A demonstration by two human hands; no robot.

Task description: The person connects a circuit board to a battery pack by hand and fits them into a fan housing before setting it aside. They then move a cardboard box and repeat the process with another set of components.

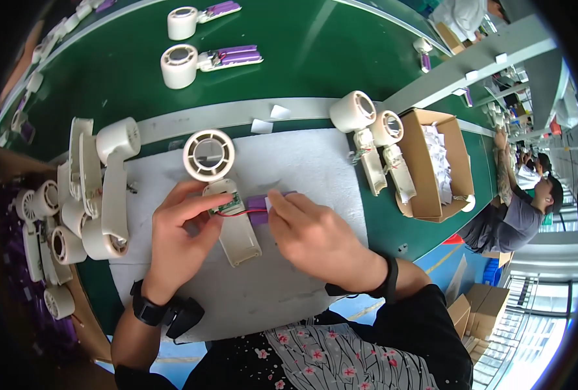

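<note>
A cream-white device like a handheld fan lies on the grey cloth, its round head [209,155] pointing away from me and its handle shell [241,240] opened. A green circuit board [232,202] sits in the upper handle. My left hand [188,224] pinches the handle around that board with thumb and forefinger. Red and black wires [243,212] run from the board toward a purple battery pack [258,209], partly hidden behind my right hand [312,235]. The right fingertips are closed on a small white piece [268,204] against the pack.
Several similar white units [84,188] are stacked at left. Two opened units [383,149] lie at right beside a cardboard box [455,162] of white slips. Beyond a metal rail [172,123], more units [180,66] rest on the green belt [315,58]. Another person [523,218] sits far right.
</note>
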